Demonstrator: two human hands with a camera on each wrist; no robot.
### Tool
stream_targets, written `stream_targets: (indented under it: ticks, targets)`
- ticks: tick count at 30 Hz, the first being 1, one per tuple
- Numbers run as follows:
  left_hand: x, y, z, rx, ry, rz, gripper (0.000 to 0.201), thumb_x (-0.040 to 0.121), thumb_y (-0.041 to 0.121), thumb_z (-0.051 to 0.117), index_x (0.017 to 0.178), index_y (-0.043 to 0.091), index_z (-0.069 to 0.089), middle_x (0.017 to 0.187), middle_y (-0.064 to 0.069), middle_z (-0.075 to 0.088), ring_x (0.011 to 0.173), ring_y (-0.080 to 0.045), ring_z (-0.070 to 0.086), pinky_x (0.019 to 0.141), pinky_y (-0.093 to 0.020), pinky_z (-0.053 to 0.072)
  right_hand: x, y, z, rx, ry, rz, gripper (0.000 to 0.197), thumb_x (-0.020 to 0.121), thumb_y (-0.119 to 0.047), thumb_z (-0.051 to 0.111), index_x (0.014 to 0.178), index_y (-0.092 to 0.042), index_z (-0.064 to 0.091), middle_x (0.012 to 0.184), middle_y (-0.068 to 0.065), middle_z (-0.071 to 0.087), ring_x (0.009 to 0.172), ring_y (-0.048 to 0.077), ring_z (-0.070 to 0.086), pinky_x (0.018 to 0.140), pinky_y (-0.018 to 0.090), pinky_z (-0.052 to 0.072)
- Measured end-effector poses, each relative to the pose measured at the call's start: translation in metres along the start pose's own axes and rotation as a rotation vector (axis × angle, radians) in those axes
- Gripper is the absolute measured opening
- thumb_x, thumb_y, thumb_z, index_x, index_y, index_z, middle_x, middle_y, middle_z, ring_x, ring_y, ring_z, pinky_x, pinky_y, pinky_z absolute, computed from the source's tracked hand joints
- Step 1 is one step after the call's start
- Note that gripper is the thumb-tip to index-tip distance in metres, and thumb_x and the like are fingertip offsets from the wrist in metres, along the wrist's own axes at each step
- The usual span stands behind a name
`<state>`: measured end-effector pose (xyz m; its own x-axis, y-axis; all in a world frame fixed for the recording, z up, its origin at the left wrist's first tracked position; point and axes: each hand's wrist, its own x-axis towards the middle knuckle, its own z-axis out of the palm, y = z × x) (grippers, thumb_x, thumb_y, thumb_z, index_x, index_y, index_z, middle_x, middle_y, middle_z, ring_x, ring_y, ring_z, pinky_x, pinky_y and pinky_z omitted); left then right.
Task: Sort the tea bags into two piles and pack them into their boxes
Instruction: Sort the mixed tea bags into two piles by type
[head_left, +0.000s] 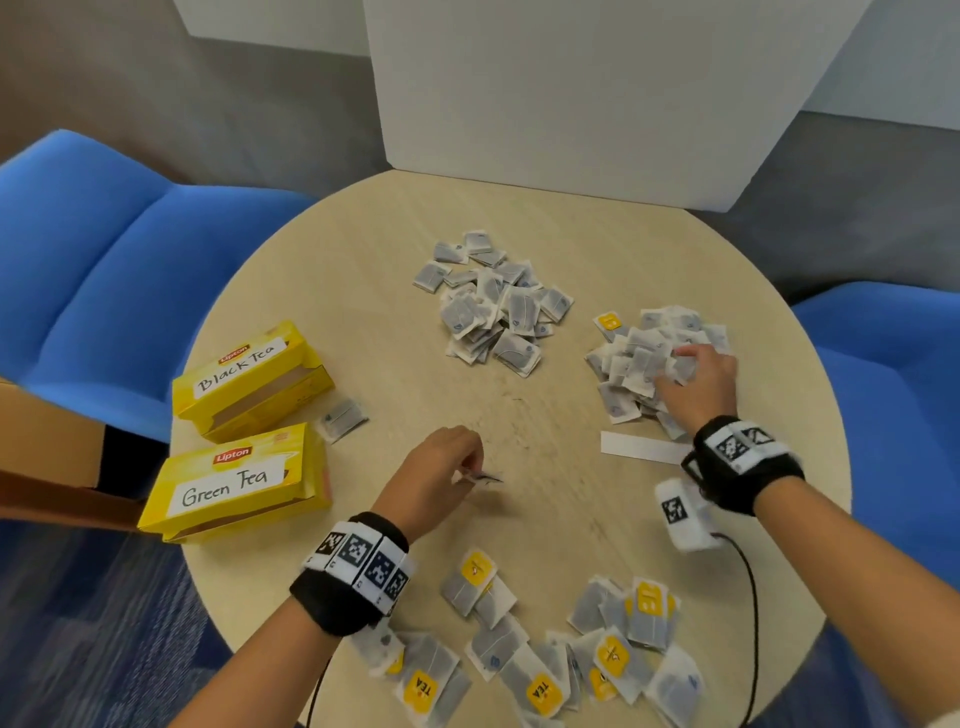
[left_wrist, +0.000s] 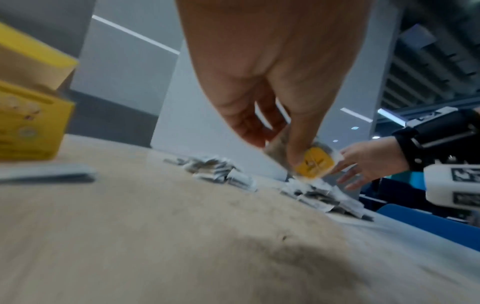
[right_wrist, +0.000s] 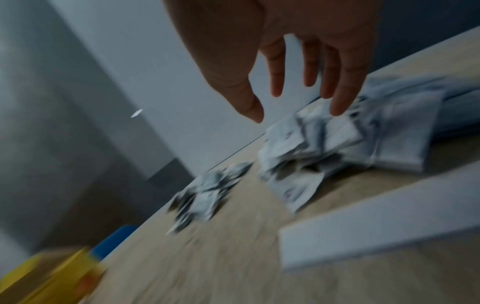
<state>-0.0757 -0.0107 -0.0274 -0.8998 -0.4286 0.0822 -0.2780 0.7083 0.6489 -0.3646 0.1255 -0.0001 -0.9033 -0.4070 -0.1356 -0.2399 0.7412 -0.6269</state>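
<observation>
1. Overhead, head view: the round counter (head_left: 363, 270) carries two yellow boxes at its left edge, the Black Tea box (head_left: 249, 379) farther away and the Green Tea box (head_left: 234, 483) nearer, both lying with their open sides toward the centre.
2. The left hand (head_left: 436, 478) hovers near the counter centre; its grip is pinched on a single tea bag (head_left: 480, 477), seen almost edge-on, well apart from both boxes.
3. The right hand (head_left: 698, 384) lies on the right pile (head_left: 639, 358) of grey tea bags, fingers spread over it. A second grey pile, the far pile (head_left: 493, 301), sits just left of it, near the counter's far side.
4. A loose tea bag (head_left: 343, 418) lies just beside the Black Tea box. A white paper strip (head_left: 641, 448) lies just below the right hand. Mixed yellow-tagged and grey bags, the near bags (head_left: 571, 649), spread along the near edge.
5. Left wrist view: the left hand (left_wrist: 280, 82) pinches the tea bag (left_wrist: 315, 163) between thumb and fingers, its yellow tag facing the camera, above the counter (left_wrist: 155, 236). The right hand (left_wrist: 369, 160) shows beyond.
6. Right wrist view (blurred): the right hand (right_wrist: 285, 51) has its fingers (right_wrist: 342, 96) spread and straight, tips at the top of the right pile (right_wrist: 337, 139); the paper strip (right_wrist: 376, 222) lies nearer the camera.
</observation>
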Motion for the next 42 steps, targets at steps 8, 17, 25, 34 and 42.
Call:
stream_targets:
  ticks: [8,17,25,34,42]
  targets:
    - [0.002,0.034,0.001,0.168,0.377,0.504,0.025,0.076,-0.003,0.055,0.073,0.016,0.039,0.087,-0.001,0.047,0.078,-0.017,0.042,0.058,-0.021,0.034,-0.114,-0.031,0.017,0.497,-0.930,0.075,0.020,0.099,-0.021,0.046,0.105,-0.008,0.060,0.087,0.010,0.067,0.064,0.020,0.061,0.058,0.029,0.055]
    - [0.002,0.031,0.014,0.314,0.193,0.575,0.017,0.090,0.001,0.050,0.080,0.012,0.044,0.088,-0.005,0.046,0.074,-0.021,0.039,0.060,-0.025,0.031,-0.128,-0.035,0.031,0.789,-0.948,0.190,0.032,0.086,-0.034,0.057,0.093,-0.005,0.066,0.077,0.012,0.067,0.061,0.021,0.061,0.054,0.028,0.055]
    - [0.012,-0.032,-0.016,0.300,0.212,-0.444,0.051,0.076,-0.005,0.056,0.126,-0.001,0.045,0.145,-0.031,0.025,0.136,-0.045,0.024,0.110,-0.052,0.029,-0.104,-0.027,0.036,0.476,-0.689,-0.011,0.005,0.087,-0.003,0.065,0.091,-0.001,0.065,0.056,0.001,0.065,0.046,0.010,0.059,0.050,0.022,0.053]
    - [0.020,-0.027,0.016,0.436,-0.061,-0.658,0.064,0.096,0.008,0.039,0.149,0.001,0.004,0.154,-0.026,0.005,0.142,-0.040,0.009,0.117,-0.042,0.012,-0.094,-0.012,0.036,0.398,-0.653,-0.012,0.003,0.086,-0.005,0.067,0.088,-0.006,0.066,0.059,0.000,0.067,0.050,0.013,0.061,0.053,0.027,0.055]
    - [0.020,-0.002,0.038,0.300,-0.054,-0.353,0.034,0.094,0.015,0.047,0.128,0.009,0.049,0.117,-0.011,0.050,0.108,-0.031,0.044,0.085,-0.036,0.038,-0.083,-0.007,0.051,0.323,-0.619,0.054,0.027,0.084,-0.009,0.070,0.091,-0.013,0.045,0.060,0.008,0.066,0.046,0.017,0.057,0.044,0.026,0.048]
